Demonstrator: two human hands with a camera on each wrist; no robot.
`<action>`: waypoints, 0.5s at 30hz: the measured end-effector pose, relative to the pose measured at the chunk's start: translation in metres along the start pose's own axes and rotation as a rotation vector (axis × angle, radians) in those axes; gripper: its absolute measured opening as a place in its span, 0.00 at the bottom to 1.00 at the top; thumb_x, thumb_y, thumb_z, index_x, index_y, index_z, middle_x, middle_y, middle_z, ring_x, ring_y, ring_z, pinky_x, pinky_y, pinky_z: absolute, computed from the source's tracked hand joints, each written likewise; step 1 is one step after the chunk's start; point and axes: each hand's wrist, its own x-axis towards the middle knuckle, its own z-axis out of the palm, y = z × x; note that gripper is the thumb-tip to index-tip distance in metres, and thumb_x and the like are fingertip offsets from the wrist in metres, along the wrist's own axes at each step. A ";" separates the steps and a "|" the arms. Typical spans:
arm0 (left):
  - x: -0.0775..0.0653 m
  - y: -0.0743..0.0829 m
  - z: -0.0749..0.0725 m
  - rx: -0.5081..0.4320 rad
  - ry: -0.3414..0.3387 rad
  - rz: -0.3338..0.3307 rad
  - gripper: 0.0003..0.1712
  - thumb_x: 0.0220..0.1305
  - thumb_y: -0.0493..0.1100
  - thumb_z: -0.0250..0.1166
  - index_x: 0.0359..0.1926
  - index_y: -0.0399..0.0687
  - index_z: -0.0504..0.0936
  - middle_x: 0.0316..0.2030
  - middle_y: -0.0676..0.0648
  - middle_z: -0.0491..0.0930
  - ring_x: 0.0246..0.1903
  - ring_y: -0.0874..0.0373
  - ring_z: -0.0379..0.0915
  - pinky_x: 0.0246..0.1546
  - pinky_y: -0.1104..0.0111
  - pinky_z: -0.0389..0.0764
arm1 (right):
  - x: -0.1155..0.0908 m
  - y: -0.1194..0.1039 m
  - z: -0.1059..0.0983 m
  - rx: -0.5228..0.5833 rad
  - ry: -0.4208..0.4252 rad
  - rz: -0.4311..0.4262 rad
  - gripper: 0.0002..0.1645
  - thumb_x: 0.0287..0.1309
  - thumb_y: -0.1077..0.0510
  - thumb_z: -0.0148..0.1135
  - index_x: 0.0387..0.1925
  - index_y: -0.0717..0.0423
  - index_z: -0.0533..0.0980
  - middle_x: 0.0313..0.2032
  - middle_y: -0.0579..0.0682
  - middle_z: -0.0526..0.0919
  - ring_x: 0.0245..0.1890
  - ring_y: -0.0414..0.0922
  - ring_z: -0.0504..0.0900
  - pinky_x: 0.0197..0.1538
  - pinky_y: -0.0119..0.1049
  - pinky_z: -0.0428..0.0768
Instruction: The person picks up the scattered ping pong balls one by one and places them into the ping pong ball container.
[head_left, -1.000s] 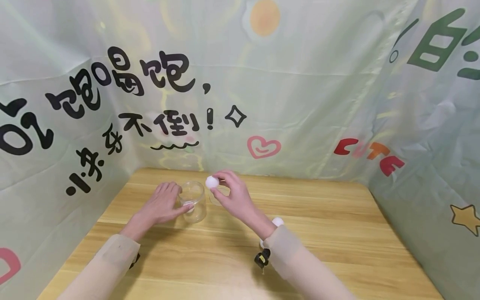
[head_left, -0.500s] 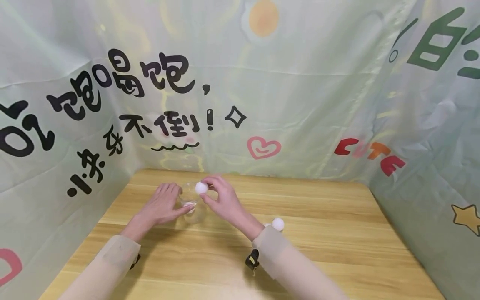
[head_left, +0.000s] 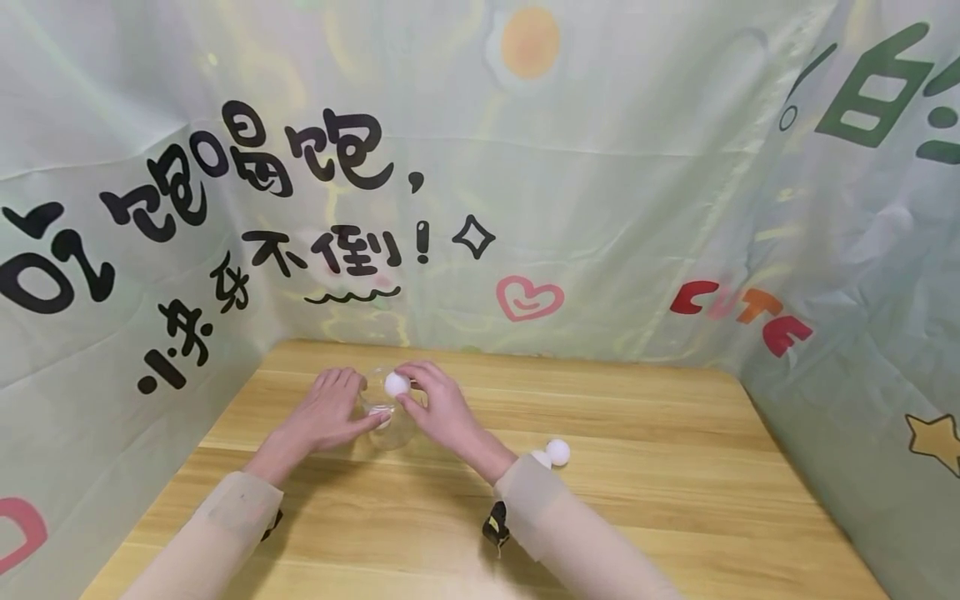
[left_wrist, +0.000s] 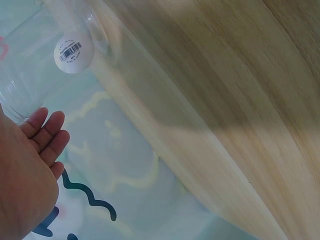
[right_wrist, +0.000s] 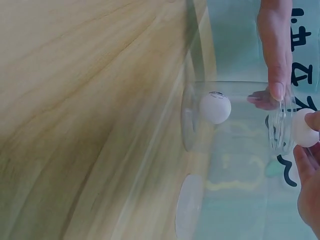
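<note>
Plainly, we have a clear jar (right_wrist: 245, 135) standing upright on the wooden desk (head_left: 660, 500) before us. Our left hand (head_left: 326, 412) holds it by the rim, thumb on the near side and fingers bent round the far side. Our right hand (head_left: 442, 408) pinches a white ball (head_left: 397, 384) between thumb and fingers, right at the jar's mouth; we cannot tell whether it touches the rim. A second ball (right_wrist: 215, 108), printed with a barcode, lies inside the jar near the bottom. A clear disc (right_wrist: 189, 207) lies on the desk just beside the jar. Near our right sleeve (head_left: 585, 525) we see two more white balls (head_left: 558, 452) close together, one partly hidden by that sleeve. Behind the desk hangs a pale cloth (head_left: 615, 208) printed with black characters (head_left: 356, 250) and a pink heart (head_left: 529, 298).
</note>
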 end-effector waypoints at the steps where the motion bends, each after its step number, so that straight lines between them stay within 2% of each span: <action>1: 0.000 0.000 0.000 -0.002 0.002 0.000 0.42 0.67 0.73 0.60 0.52 0.35 0.75 0.43 0.44 0.74 0.49 0.44 0.69 0.62 0.45 0.68 | 0.000 0.000 0.001 -0.004 0.001 0.000 0.23 0.64 0.68 0.69 0.60 0.66 0.77 0.60 0.59 0.80 0.57 0.51 0.83 0.59 0.28 0.79; 7: -0.001 0.001 0.000 -0.012 0.008 0.000 0.42 0.67 0.72 0.61 0.52 0.35 0.75 0.44 0.43 0.74 0.51 0.43 0.68 0.62 0.45 0.68 | 0.000 0.001 0.003 -0.053 0.002 -0.002 0.23 0.64 0.66 0.70 0.60 0.64 0.77 0.60 0.57 0.80 0.58 0.51 0.83 0.61 0.36 0.81; 15: 0.000 0.000 0.001 -0.004 0.012 0.004 0.41 0.67 0.72 0.61 0.51 0.35 0.74 0.44 0.43 0.73 0.50 0.43 0.67 0.61 0.46 0.67 | 0.000 0.004 0.007 -0.101 -0.002 0.012 0.21 0.66 0.64 0.68 0.60 0.61 0.78 0.59 0.55 0.82 0.54 0.50 0.84 0.59 0.37 0.81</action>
